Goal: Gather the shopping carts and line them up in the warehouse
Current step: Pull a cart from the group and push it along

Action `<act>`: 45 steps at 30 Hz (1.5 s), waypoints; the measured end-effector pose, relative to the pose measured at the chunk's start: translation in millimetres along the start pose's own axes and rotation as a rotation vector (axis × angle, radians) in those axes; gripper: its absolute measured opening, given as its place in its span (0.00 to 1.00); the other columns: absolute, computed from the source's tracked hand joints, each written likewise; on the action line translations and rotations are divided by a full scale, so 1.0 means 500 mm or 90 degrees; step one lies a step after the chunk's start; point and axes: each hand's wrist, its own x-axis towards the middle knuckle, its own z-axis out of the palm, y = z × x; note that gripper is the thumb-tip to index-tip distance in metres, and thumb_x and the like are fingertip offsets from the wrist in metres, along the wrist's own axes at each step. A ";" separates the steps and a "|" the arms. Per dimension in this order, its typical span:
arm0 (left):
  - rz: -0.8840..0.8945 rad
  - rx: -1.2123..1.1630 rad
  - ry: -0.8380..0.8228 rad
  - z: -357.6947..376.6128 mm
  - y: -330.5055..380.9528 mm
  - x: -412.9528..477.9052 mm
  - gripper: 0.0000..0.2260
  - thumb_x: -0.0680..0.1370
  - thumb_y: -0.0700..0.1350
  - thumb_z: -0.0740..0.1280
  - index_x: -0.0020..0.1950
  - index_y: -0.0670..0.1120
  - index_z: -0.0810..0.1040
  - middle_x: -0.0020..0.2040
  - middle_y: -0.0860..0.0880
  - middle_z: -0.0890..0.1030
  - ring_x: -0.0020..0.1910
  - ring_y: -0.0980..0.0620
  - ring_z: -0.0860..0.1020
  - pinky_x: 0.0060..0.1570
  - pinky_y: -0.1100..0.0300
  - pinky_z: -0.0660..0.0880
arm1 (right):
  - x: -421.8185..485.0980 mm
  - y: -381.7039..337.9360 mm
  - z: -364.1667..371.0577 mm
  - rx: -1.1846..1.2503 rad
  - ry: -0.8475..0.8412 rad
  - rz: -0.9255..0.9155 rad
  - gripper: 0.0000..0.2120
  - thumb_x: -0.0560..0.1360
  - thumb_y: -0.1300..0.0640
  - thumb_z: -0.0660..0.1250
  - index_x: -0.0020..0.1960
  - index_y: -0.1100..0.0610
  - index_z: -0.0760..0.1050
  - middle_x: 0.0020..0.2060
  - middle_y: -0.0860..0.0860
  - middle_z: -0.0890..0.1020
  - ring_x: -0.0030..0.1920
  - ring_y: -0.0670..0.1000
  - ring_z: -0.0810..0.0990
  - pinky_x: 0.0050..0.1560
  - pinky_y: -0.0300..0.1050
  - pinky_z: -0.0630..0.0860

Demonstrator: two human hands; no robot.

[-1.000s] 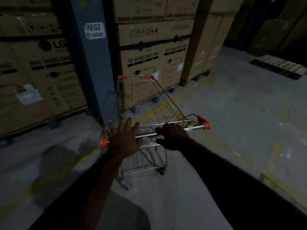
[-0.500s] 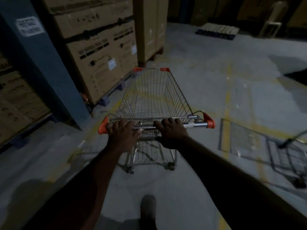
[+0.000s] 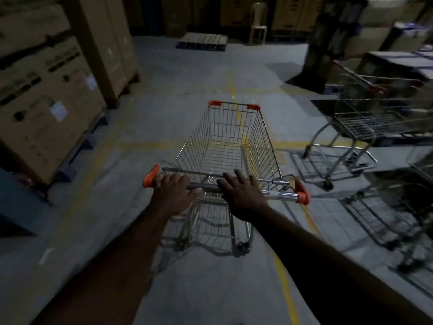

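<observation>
A wire-mesh shopping cart with orange corner caps point(image 3: 225, 146) is being held at mid-floor by its chrome handle bar point(image 3: 278, 194). The left hand point(image 3: 174, 195) is being kept curled around the bar near its left orange end; the right hand point(image 3: 243, 195) is being laid over the bar, fingers point(image 3: 236, 177) spread and extended. Stacked brown cardboard cartons point(image 3: 46, 102) are being passed along the floor's left edge. A second wire cart point(image 3: 365, 118), blurred, is being approached on the right, just beside. Grey concrete floor with yellow lines point(image 3: 187, 73) is being left open ahead, towards a pallet point(image 3: 201, 42) and a pale plastic chair point(image 3: 257, 22).
</observation>
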 end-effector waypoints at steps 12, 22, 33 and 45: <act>0.221 -0.022 -0.054 0.041 0.168 -0.005 0.27 0.77 0.70 0.52 0.68 0.55 0.70 0.71 0.46 0.69 0.73 0.40 0.62 0.73 0.38 0.47 | -0.221 0.026 -0.002 0.051 -0.049 0.310 0.25 0.83 0.43 0.51 0.79 0.45 0.55 0.81 0.51 0.51 0.80 0.58 0.49 0.71 0.61 0.63; 0.401 -0.036 -0.082 0.047 0.320 -0.032 0.26 0.77 0.70 0.53 0.67 0.56 0.70 0.71 0.46 0.69 0.73 0.43 0.61 0.73 0.40 0.44 | -0.391 0.015 -0.010 0.075 0.029 0.536 0.21 0.82 0.40 0.51 0.71 0.44 0.69 0.69 0.44 0.74 0.68 0.53 0.72 0.61 0.54 0.65; 0.544 -0.052 -0.080 0.063 0.513 -0.051 0.38 0.68 0.74 0.39 0.63 0.56 0.72 0.66 0.48 0.71 0.70 0.44 0.65 0.72 0.40 0.46 | -0.541 0.071 -0.028 0.113 0.088 0.691 0.14 0.81 0.41 0.54 0.59 0.45 0.72 0.57 0.48 0.80 0.57 0.57 0.77 0.61 0.57 0.66; 0.706 -0.041 -0.102 0.125 0.741 -0.053 0.35 0.68 0.75 0.43 0.63 0.59 0.73 0.70 0.51 0.70 0.71 0.44 0.64 0.72 0.41 0.44 | -0.684 0.134 -0.007 0.055 0.147 0.827 0.13 0.80 0.43 0.55 0.56 0.47 0.73 0.50 0.51 0.82 0.48 0.60 0.80 0.52 0.55 0.70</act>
